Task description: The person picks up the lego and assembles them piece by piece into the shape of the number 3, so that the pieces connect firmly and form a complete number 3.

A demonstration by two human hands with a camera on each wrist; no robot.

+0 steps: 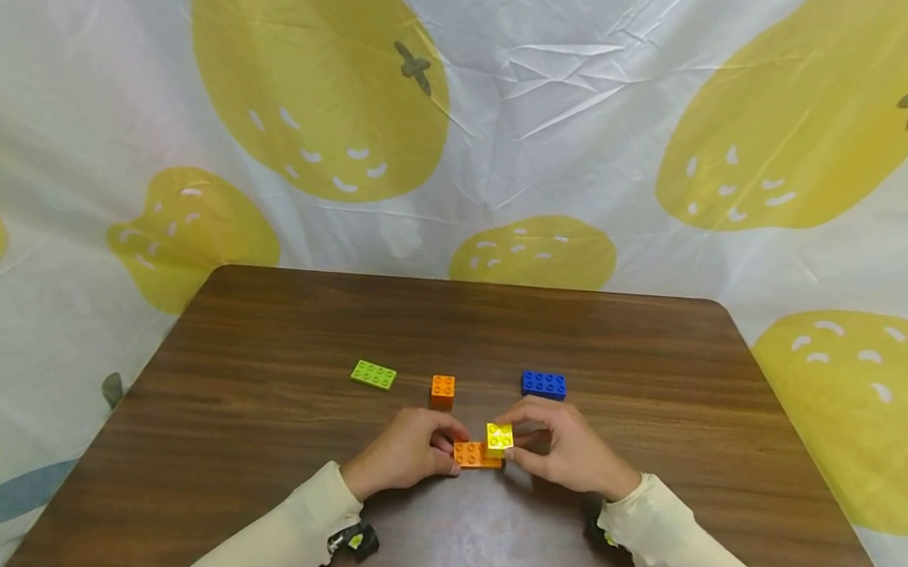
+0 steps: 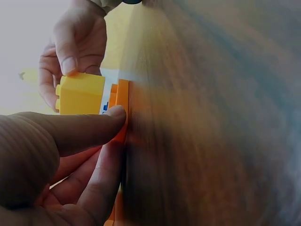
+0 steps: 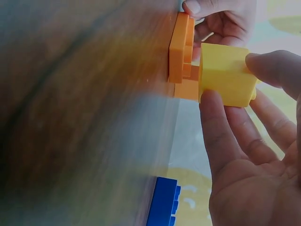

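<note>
My right hand (image 1: 572, 449) pinches a yellow square toy brick (image 1: 500, 436) between thumb and fingers, its studs facing up. The yellow brick (image 3: 225, 74) is held just above the right end of a flat orange brick (image 1: 471, 455); in the right wrist view a narrow gap shows between them. My left hand (image 1: 407, 452) pinches the left end of that orange brick, which lies on the table. In the left wrist view the thumb (image 2: 89, 132) presses along the orange brick's (image 2: 122, 96) side.
Behind the hands stand a taller orange brick (image 1: 443, 391), a flat green brick (image 1: 374, 375) to the left and a blue brick (image 1: 543, 385) to the right, all on the brown wooden table (image 1: 290, 322). A lemon-patterned cloth (image 1: 554, 130) hangs beyond the table's far edge.
</note>
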